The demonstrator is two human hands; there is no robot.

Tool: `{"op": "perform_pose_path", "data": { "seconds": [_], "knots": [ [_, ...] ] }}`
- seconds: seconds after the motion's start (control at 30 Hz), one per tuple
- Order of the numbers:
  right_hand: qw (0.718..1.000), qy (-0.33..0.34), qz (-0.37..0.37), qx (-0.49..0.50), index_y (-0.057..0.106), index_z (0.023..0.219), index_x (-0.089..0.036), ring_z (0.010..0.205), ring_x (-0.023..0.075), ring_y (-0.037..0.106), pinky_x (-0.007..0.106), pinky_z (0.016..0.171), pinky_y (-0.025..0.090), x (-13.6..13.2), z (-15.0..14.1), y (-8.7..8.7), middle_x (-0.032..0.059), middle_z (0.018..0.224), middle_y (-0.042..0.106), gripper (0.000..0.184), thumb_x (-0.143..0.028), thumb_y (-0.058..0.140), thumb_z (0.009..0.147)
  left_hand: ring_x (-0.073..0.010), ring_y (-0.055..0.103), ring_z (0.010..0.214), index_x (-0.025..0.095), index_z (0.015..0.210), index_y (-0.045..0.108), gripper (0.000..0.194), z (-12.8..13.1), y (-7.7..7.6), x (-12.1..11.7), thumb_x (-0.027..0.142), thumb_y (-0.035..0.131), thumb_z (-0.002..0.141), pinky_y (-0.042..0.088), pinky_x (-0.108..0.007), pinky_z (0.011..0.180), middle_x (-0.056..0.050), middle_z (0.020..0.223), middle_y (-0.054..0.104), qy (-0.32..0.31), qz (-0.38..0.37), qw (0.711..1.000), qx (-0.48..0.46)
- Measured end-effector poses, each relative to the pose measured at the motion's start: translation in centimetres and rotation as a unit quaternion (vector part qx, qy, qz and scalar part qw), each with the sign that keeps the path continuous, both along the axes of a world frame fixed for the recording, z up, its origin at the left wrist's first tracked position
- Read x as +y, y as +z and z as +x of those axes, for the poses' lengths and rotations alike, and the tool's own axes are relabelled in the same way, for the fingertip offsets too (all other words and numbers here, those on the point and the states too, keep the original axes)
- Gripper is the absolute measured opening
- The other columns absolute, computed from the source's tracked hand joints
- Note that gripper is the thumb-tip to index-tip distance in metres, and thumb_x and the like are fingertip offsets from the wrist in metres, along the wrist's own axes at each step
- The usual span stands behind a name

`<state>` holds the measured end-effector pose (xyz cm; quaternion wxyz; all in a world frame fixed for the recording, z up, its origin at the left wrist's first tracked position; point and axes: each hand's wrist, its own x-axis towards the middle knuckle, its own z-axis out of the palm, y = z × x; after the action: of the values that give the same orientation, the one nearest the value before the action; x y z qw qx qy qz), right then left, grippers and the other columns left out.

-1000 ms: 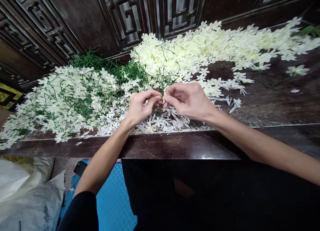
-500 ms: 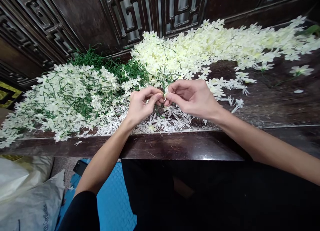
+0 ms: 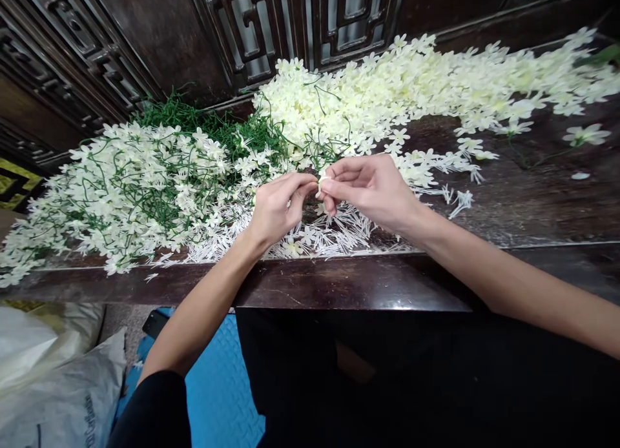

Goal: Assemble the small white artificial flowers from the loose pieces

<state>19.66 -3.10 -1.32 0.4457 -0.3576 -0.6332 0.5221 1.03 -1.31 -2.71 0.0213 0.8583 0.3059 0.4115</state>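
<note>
My right hand (image 3: pixel 375 186) pinches a small white artificial flower (image 3: pixel 322 175) between thumb and fingers. Opposite it, my left hand (image 3: pixel 283 206) is closed in a pinch at the flower's base, fingertips almost touching the right ones; the fingers hide most of the flower. Below both hands lie white stamen-like sticks (image 3: pixel 334 235) in a loose heap. Left of my left hand is a pile of white flowers on green stems (image 3: pixel 145 177). Behind my hands spreads a heap of cream-white flower heads (image 3: pixel 387 93).
Bare green stems (image 3: pixel 179 115) lie at the back against a carved dark wooden panel (image 3: pixel 261 35). One stemmed flower (image 3: pixel 586 135) sits at the right of the wooden bench (image 3: pixel 547 203). White sacks (image 3: pixel 58 383), a phone (image 3: pixel 155 323) and a blue mat (image 3: pixel 217 370) are below.
My left hand has shifted slightly, its thumb now tucked closer to the fingers. The right hand's lower fingers have loosened a little from the left hand. The flower stays between the hands.
</note>
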Motion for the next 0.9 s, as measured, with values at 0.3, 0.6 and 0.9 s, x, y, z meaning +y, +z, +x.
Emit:
{"op": "perform_pose_path", "data": {
  "seconds": [0.3, 0.6, 0.9],
  "knots": [
    [0.993, -0.052, -0.044, 0.096, 0.066, 0.078, -0.019, 0.061, 0.0130, 0.061, 0.030, 0.058, 0.060, 1.8, 1.4, -0.2, 0.0056, 0.076, 0.066, 0.008, -0.023, 0.070, 0.084, -0.0199, 0.061, 0.118, 0.029, 0.123, 0.063, 0.040, -1.5, 1.3, 1.7, 0.007, 0.049, 0.093, 0.050, -0.044, 0.101, -0.002, 0.126, 0.069, -0.017, -0.026, 0.999, -0.022],
    [0.996, -0.009, -0.071, 0.054, 0.067, 0.083, -0.020, 0.069, 0.0154, 0.066, 0.033, 0.064, 0.061, 2.4, 1.6, -0.8, 0.0087, 0.085, 0.069, 0.016, -0.036, 0.068, 0.088, -0.0161, 0.071, 0.099, 0.035, 0.116, 0.067, 0.042, -1.6, 0.6, 1.4, 0.005, 0.050, 0.091, 0.061, -0.041, 0.085, 0.002, 0.111, 0.075, -0.069, -0.010, 0.997, -0.034],
    [0.955, 0.036, 0.107, -0.275, 0.073, 0.105, -0.017, 0.097, 0.0278, 0.070, 0.054, 0.090, 0.056, 1.8, 1.1, -1.5, 0.0097, 0.103, 0.074, 0.038, -0.038, 0.080, 0.074, -0.0151, 0.072, 0.082, 0.033, 0.126, 0.047, 0.036, -1.3, 1.7, 0.8, 0.030, 0.061, 0.094, 0.062, -0.026, 0.062, -0.003, 0.104, 0.072, 0.049, -0.164, 0.945, -0.277]
  ]
}}
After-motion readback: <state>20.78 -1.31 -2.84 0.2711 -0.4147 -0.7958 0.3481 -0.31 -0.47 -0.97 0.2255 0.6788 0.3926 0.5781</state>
